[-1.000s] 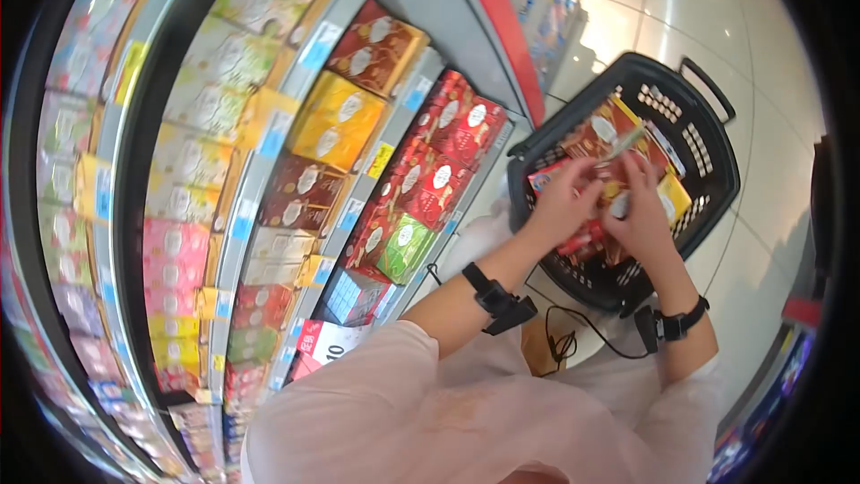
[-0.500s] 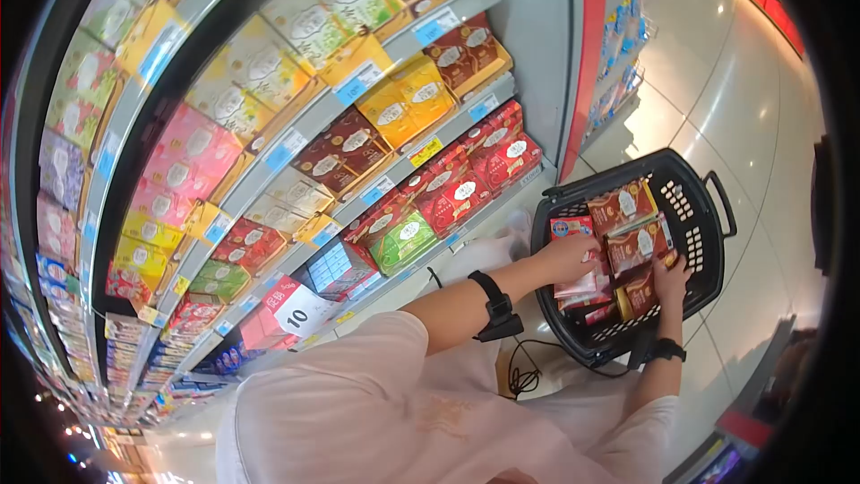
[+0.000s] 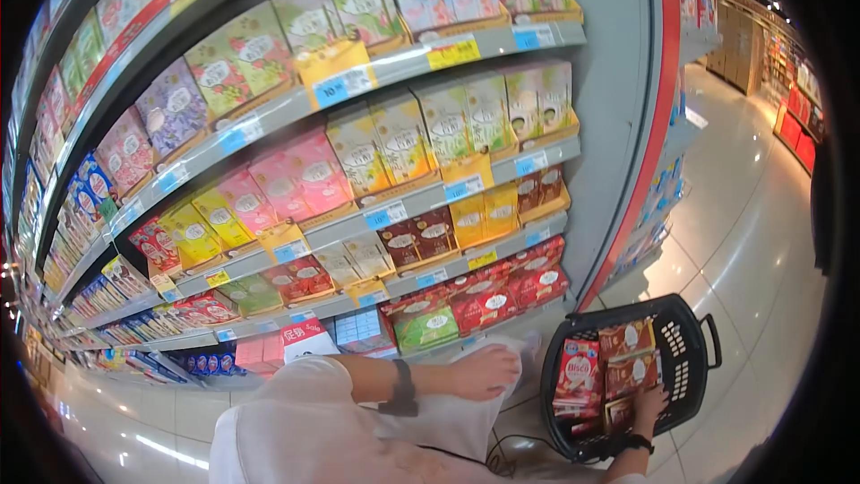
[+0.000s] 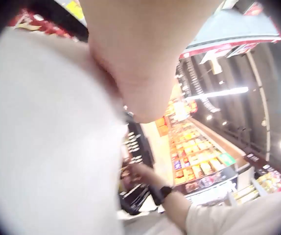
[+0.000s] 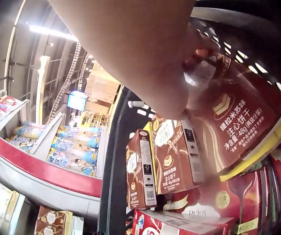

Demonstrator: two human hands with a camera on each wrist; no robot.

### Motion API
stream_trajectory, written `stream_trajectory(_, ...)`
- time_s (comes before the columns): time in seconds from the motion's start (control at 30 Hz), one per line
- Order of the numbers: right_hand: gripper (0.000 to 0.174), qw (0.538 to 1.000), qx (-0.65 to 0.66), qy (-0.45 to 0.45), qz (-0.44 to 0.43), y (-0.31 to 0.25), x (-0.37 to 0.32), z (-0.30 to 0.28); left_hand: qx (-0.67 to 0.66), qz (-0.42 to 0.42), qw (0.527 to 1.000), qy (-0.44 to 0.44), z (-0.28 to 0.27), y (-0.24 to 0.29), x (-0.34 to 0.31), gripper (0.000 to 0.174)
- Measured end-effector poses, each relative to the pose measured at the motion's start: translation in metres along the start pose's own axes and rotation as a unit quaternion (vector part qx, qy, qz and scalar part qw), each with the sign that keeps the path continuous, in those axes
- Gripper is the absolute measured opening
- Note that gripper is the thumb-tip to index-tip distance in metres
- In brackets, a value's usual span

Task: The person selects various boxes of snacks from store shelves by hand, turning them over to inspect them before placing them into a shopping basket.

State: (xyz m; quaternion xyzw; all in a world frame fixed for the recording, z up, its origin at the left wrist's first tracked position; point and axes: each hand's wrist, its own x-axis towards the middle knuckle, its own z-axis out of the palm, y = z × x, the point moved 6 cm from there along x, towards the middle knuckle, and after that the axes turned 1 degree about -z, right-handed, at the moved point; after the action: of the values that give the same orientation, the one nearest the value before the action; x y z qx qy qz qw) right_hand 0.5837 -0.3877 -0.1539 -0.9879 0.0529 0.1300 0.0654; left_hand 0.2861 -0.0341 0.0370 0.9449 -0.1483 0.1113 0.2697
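In the head view my left hand [image 3: 488,372] rests on the white-clothed knee, fingers loose and holding nothing. The left wrist view shows that hand [image 4: 143,83] from close by, against white cloth [image 4: 47,137]. Inside the black basket [image 3: 555,394], my right hand [image 3: 649,405] is at the edge of brown biscuit boxes [image 3: 631,375]; its grip cannot be made out. A red Bisco pack [image 3: 580,371] lies left of them. In the right wrist view, the hand [image 5: 155,73] touches a large tilted brown box [image 5: 228,122], its fingertips mostly hidden.
Shelves of boxed biscuits [image 3: 385,148] fill the left and middle, with a grey end panel [image 3: 609,116] beside them. A pink sale sign [image 3: 307,342] stands low at the shelf. The basket's handle [image 3: 713,341] points right over the tiled floor [image 3: 743,242].
My left hand has left the basket and moved to the knee. My right hand remains in the basket among the boxes. The head view has swung up, showing more of the shelves and aisle.
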Motion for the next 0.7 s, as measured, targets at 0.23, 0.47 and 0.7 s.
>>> stream_trajectory(0.23,0.076,0.996,0.044,0.056,-0.062,-0.056,-0.076,-0.069,0.123,-0.036,0.992,-0.016,0.011,-0.014,-0.004,0.013)
stream_trajectory(0.47,0.04,0.863,0.305,0.104,-0.389,-0.124,-0.109,-0.039,0.107,-0.03,0.992,0.053,0.001,-0.034,-0.021,0.014)
stream_trajectory(0.7,0.012,0.734,0.45,-0.124,-0.493,-0.215,-0.284,-0.049,0.189,0.026,0.982,-0.001,-0.008,-0.024,-0.039,0.015)
